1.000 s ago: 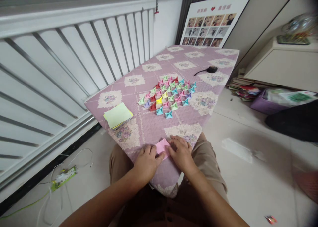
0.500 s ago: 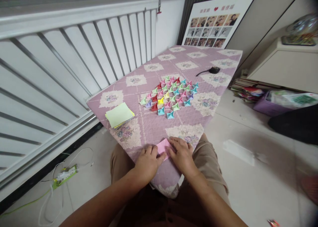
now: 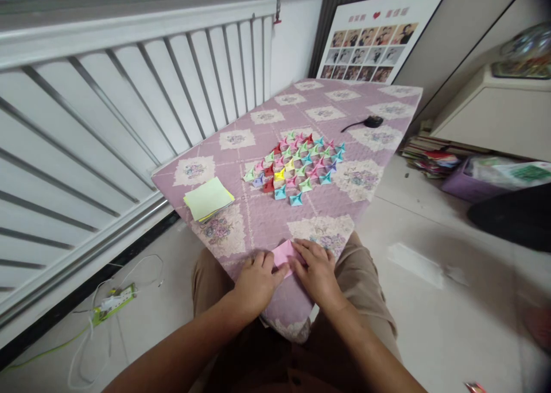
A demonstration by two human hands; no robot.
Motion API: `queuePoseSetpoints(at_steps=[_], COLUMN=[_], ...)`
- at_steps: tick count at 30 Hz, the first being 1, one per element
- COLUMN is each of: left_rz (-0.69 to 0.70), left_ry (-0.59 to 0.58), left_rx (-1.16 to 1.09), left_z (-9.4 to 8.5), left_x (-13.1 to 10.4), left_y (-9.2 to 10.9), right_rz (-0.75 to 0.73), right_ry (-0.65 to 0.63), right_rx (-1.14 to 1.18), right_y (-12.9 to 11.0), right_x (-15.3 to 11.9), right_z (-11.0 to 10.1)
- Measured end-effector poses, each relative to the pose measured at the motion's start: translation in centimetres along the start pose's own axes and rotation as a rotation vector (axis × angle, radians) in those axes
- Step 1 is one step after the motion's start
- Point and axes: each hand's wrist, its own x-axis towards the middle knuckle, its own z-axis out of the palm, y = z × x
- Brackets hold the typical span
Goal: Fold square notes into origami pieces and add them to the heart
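A pink paper [image 3: 284, 252] lies at the near corner of the cloth-covered table, partly covered by fingers. My left hand [image 3: 258, 279] rests on its left side, thumb and fingertips pressing the paper. On the right side, my right hand [image 3: 316, 267] holds it down, its thumb near the other thumb. Beyond them, rows of small folded paper pieces [image 3: 297, 163] in red, pink, green, blue and yellow stand mid-table. A stack of pale green and yellow sheets [image 3: 209, 199] sits to the left.
A black object with a thin tail [image 3: 372, 121] lies on the far right of the table [image 3: 275, 224]. A white radiator [image 3: 120, 106] runs along the left edge. A photo board [image 3: 379, 37] leans at the back. A power strip [image 3: 114, 304] is on the floor.
The view has shifted very slightly. Both hands remain on the pink paper, almost unmoved.
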Motion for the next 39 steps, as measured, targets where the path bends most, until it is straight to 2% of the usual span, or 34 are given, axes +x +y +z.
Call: queuePoseSetpoints(at_steps=[10, 20, 28, 33, 39], left_rz=[0.011, 0.011, 0.009, 0.016, 0.010], left_ry=[-0.018, -0.007, 0.003, 0.012, 0.023], left_rx=[0.006, -0.004, 0.001, 0.010, 0.021], left_z=[-0.1, 0.2, 0.0, 0.0, 0.3], left_x=[0.0, 0.0, 0.0, -0.1, 0.0], left_y=[-0.1, -0.1, -0.1, -0.2, -0.2], right_rz=[-0.053, -0.028, -0.107, -0.052, -0.058], right_ry=[0.037, 0.020, 0.024, 0.047, 0.021], right_rx=[-0.039, 0.141, 0.050, -0.023, -0.018], right_y=[-0.2, 0.1, -0.1, -0.3, -0.3], right_x=[-0.4, 0.5, 0.7, 0.8, 0.7], right_z=[-0.1, -0.2, -0.6, -0.9, -0.6])
